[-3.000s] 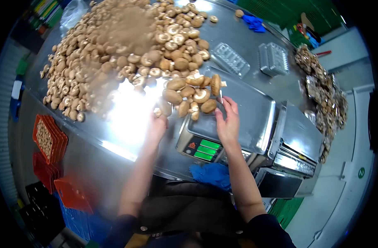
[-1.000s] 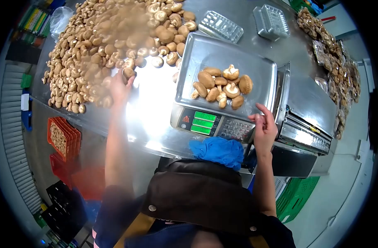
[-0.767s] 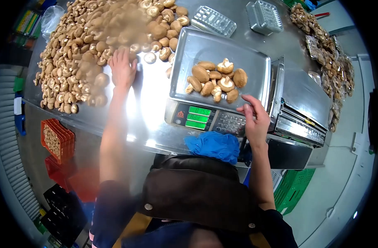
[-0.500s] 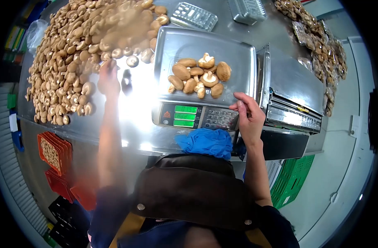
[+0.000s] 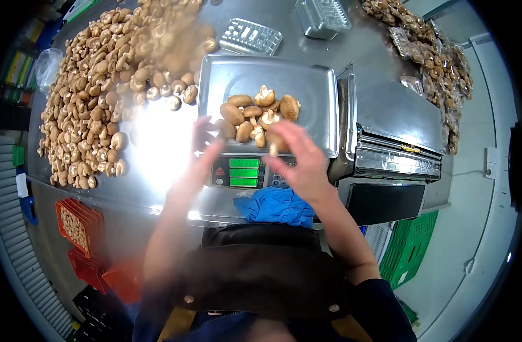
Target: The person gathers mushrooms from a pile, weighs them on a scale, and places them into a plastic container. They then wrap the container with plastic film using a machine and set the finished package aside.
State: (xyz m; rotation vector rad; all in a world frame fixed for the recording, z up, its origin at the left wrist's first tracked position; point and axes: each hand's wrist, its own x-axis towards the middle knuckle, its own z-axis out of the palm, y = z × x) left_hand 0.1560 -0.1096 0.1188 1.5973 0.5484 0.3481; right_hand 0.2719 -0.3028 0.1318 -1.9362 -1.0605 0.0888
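Note:
On the steel pan of a weighing scale [image 5: 312, 85] lies a small group of brown shiitake mushrooms [image 5: 252, 111], some with pale stems turned up. My left hand [image 5: 204, 151], blurred, is at the pan's left front corner; its thumb and fingers are apart beside a mushroom [image 5: 225, 129]. My right hand [image 5: 307, 165] reaches over the front edge from the right, thumb and fingers closed around a tilted shiitake mushroom [image 5: 277, 142] with its stem downward. Green digits glow on the scale's display [image 5: 244, 172], while the right hand partly covers the keypad.
A large heap of shiitake mushrooms [image 5: 95, 91] spreads at left. Clear plastic trays [image 5: 250, 37] lie behind the scale. At right stand a metal wrapping machine [image 5: 395, 125] and several wrapped packs [image 5: 437, 68]. A crumpled blue cloth [image 5: 278, 206] sits at the front edge.
My left hand has come from the mushroom heap to the scale's left side. My right hand has moved left onto the pan and taken hold of a mushroom. The view has shifted slightly.

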